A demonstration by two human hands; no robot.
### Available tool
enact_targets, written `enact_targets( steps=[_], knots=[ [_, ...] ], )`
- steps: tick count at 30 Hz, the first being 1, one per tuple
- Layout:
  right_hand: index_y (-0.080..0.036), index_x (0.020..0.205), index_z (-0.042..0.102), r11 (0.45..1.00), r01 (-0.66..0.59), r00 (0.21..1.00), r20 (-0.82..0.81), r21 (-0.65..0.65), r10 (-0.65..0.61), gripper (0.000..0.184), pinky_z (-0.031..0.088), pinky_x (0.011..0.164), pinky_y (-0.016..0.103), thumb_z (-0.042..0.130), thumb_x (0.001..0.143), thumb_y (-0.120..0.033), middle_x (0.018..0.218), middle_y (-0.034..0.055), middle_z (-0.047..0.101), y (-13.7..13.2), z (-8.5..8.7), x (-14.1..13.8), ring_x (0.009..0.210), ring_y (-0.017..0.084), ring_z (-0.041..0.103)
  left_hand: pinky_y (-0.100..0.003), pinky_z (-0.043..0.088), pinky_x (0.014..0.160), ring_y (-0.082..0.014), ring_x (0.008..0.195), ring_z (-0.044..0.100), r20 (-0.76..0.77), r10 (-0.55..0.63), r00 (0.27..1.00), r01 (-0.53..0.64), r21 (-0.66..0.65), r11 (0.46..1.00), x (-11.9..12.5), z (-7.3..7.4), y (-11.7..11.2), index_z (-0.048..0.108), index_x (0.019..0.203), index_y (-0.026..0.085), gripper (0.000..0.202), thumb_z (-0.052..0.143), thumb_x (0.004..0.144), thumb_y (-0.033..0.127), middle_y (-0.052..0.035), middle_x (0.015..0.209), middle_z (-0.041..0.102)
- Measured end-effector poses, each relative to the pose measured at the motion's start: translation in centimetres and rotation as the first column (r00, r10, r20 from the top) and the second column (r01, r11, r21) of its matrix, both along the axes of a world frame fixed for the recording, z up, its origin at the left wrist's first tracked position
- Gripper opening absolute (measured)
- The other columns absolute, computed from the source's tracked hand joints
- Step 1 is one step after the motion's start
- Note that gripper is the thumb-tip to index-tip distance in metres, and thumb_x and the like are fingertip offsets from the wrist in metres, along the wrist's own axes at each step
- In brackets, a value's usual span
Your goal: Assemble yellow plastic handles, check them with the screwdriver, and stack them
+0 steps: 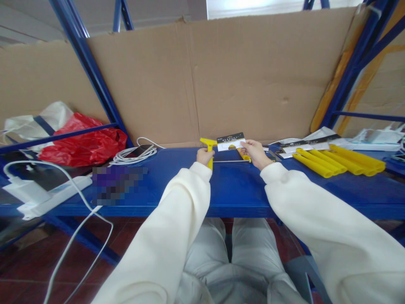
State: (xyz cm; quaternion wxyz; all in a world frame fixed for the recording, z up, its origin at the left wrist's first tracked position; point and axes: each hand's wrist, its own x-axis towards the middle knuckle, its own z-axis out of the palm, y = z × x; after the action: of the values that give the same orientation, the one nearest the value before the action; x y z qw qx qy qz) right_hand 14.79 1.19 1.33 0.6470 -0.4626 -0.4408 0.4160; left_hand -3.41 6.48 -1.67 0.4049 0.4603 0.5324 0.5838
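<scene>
My left hand (205, 156) is closed around the upright handle of a yellow T-shaped tool (208, 142), which looks like a scraper. In my right hand (255, 153) a black-and-white printed card (230, 142) is pinched by its right edge. The card's left edge meets or overlaps the head of the yellow tool; whether they touch I cannot tell. Partly hidden behind the card and my right fingers is another yellow piece (245, 157). Below the card, a thin metal rod (230, 161) runs across between my hands.
Several yellow tubular handles (316, 162) lie at the right of the blue table (236, 190), by printed black-and-white packaging (311, 144). At left are a coiled white cable (134, 155), a red plastic bag (85, 139) and a white power strip (60, 196). Cardboard (253, 80) stands behind.
</scene>
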Motion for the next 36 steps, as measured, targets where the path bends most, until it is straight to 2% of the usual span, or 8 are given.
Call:
enact_targets(
  steps=[3, 5, 10, 16, 25, 30, 33, 36],
  knots=[
    [-0.016, 0.068, 0.056, 1.0, 0.007, 1.0, -0.007, -0.013, -0.007, 0.028, 0.045, 0.045, 0.012, 0.059, 0.093, -0.005, 0.057, -0.0029, 0.06, -0.2, 0.1, -0.1, 0.046, 0.005, 0.057, -0.027, 0.044, 0.057, -0.0175, 0.061, 0.061, 0.083, 0.086, 0.993, -0.084, -0.034, 0.996, -0.1, 0.7, -0.4, 0.065, 0.075, 0.015, 0.007, 0.07, 0.078, 0.018, 0.001, 0.055, 0.054],
    [-0.016, 0.068, 0.056, 1.0, 0.006, 1.0, -0.008, -0.018, -0.007, 0.028, 0.045, 0.045, 0.012, 0.057, 0.094, -0.005, 0.057, -0.003, 0.06, -0.3, 0.2, -0.1, 0.046, 0.005, 0.056, -0.025, 0.041, 0.054, -0.0136, 0.053, 0.053, 0.14, 0.128, 0.982, -0.123, -0.045, 0.991, -0.3, 1.1, -0.7, 0.062, 0.074, 0.016, 0.015, 0.064, 0.088, 0.021, 0.0029, 0.052, 0.049],
    [-0.016, 0.068, 0.056, 1.0, -0.004, 1.0, -0.005, -0.018, 0.004, 0.028, 0.045, 0.045, 0.012, 0.056, 0.094, -0.005, 0.058, -0.0027, 0.06, -0.4, 0.2, 0.0, 0.046, 0.005, 0.056, -0.023, 0.038, 0.05, -0.0109, 0.047, 0.047, 0.293, 0.152, 0.944, -0.133, -0.084, 0.988, -0.7, 1.9, -1.0, 0.058, 0.075, 0.019, 0.018, 0.06, 0.092, 0.021, 0.0038, 0.052, 0.049],
    [-0.017, 0.07, 0.057, 1.0, -0.012, 1.0, 0.003, 0.001, 0.012, 0.023, 0.046, 0.047, 0.013, 0.062, 0.091, -0.008, 0.06, -0.0023, 0.061, 0.1, -0.2, 0.2, 0.049, 0.006, 0.058, -0.024, 0.049, 0.055, -0.0148, 0.055, 0.06, 0.433, 0.17, 0.885, -0.144, -0.092, 0.985, -0.5, 2.3, -1.1, 0.062, 0.088, 0.017, 0.005, 0.058, 0.09, 0.015, 0.0007, 0.056, 0.057],
    [-0.017, 0.068, 0.058, 0.999, 0.02, 0.998, 0.054, 0.04, -0.022, 0.023, 0.045, 0.045, 0.013, 0.068, 0.088, -0.011, 0.054, -0.0037, 0.056, 0.8, -0.6, 0.8, 0.046, 0.006, 0.052, -0.024, 0.055, 0.06, -0.0148, 0.072, 0.068, 0.426, 0.281, 0.86, -0.248, -0.132, 0.96, -0.8, 2.6, -1.5, 0.06, 0.116, 0.016, 0.021, 0.054, 0.095, 0.014, -0.0057, 0.091, 0.068],
    [-0.017, 0.066, 0.056, 0.998, -0.008, 0.997, 0.082, 0.062, 0.003, 0.026, 0.042, 0.043, 0.013, 0.076, 0.083, -0.018, 0.051, -0.0042, 0.054, 1.1, -0.8, 1.1, 0.043, 0.005, 0.049, -0.028, 0.058, 0.064, -0.0201, 0.087, 0.072, 0.424, 0.329, 0.844, -0.309, -0.117, 0.944, -1.2, 2.5, -1.1, 0.057, 0.125, 0.018, 0.031, 0.06, 0.093, 0.017, -0.0113, 0.113, 0.069],
    [-0.017, 0.067, 0.058, 0.995, -0.053, 0.995, 0.086, 0.088, 0.046, 0.026, 0.043, 0.045, 0.014, 0.08, 0.08, -0.022, 0.054, -0.0037, 0.058, 1.0, -0.9, 1.0, 0.044, 0.005, 0.051, -0.025, 0.058, 0.063, -0.0172, 0.085, 0.071, 0.459, 0.266, 0.848, -0.25, -0.096, 0.963, -1.1, 2.4, -1.2, 0.059, 0.12, 0.019, 0.026, 0.061, 0.094, 0.016, -0.0094, 0.11, 0.069],
    [-0.017, 0.069, 0.061, 0.986, -0.126, 0.989, 0.089, 0.104, 0.117, 0.025, 0.047, 0.047, 0.014, 0.082, 0.078, -0.025, 0.055, -0.0035, 0.06, 0.6, -0.8, 0.8, 0.046, 0.006, 0.053, -0.021, 0.057, 0.059, -0.013, 0.073, 0.068, 0.523, 0.161, 0.837, -0.122, -0.109, 0.987, -0.6, 2.4, -1.4, 0.061, 0.11, 0.017, 0.016, 0.058, 0.095, 0.015, -0.0064, 0.094, 0.068]
  ],
)
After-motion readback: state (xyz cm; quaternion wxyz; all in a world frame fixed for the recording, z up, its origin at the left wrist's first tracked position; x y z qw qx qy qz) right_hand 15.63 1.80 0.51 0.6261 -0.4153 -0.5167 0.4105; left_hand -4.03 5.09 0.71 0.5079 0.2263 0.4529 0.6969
